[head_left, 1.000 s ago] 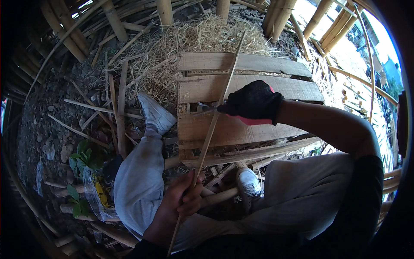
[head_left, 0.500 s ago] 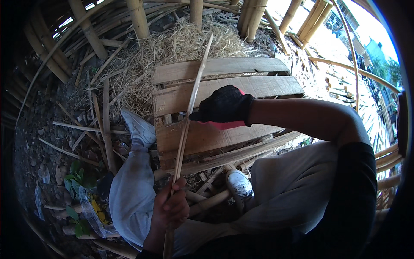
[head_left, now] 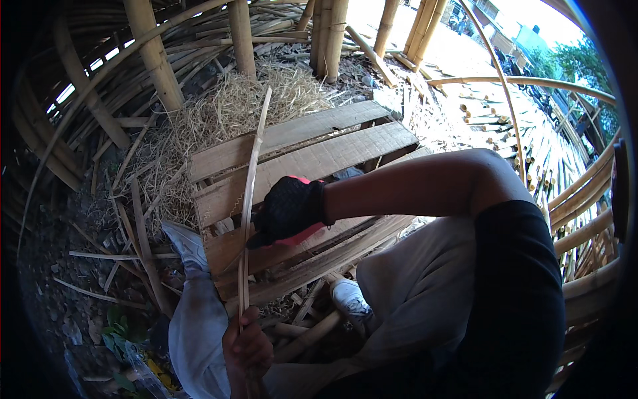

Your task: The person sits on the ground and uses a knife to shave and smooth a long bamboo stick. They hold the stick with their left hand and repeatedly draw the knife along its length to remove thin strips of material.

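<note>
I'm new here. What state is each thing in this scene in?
Left hand: bare, closed around the bamboo strip.
Right hand: gloved, against the strip; its grip is hidden.
Bamboo strip: held, upper end free.
Slatted wooden platform: gaps between slats.
Straw: loose, heaped.
Right shoe: worn.
Bamboo post: standing.

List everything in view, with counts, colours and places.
Strip: one, pale, crossing the platform
Slatted platform: one, brown, centre
Straw: one heap, yellowish, behind the platform
Bamboo posts: several, tan, top
Loose sticks: several, brown, left ground
Cut bamboo: many, pale, right background
Leaves: few, green, lower left
Shoes: two, white, beside the platform
Trousers: one pair, grey, bottom
Sleeve: one, black, right
Left hand: one, bare, round the strip
Right hand: one, black and pink glove, at the strip
</note>
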A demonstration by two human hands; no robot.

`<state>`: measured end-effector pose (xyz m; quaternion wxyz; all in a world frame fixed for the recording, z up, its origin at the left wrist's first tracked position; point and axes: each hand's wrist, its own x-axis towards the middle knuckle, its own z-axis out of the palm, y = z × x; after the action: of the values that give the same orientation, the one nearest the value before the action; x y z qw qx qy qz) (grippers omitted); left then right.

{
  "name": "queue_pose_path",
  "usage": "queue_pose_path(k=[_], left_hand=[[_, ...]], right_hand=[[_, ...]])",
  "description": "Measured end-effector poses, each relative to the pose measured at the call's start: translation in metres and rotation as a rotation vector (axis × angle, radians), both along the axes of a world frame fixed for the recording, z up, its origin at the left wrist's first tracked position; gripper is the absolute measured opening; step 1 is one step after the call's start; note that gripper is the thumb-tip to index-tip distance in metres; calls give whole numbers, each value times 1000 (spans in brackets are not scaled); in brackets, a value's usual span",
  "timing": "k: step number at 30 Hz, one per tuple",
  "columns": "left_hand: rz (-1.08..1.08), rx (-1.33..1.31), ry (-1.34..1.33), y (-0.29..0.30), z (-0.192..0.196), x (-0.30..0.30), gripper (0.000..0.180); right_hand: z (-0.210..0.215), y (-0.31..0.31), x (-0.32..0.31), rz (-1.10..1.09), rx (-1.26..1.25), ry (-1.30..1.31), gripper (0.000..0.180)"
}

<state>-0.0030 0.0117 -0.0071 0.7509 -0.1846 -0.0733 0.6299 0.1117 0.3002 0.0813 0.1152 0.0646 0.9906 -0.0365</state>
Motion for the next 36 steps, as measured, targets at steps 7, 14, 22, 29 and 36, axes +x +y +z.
queue_pose_path(k=[7,14,22,29,36], left_hand=[[123,37,31,-7,0,-14,33],[95,67,18,0,4,-12,32],[12,56,34,2,-3,-7,31],[5,35,-73,7,-1,-3,29],[4,12,-21,1,-3,-2,31]], right_hand=[[-1,-29,-1,-119,-38,-11,49],[10,-28,-12,-17,-32,68,59],[16,3,-18,-109,-24,23,59],[12,27,-18,-120,46,-73,67],[13,8,-18,-55,-32,-30,65]])
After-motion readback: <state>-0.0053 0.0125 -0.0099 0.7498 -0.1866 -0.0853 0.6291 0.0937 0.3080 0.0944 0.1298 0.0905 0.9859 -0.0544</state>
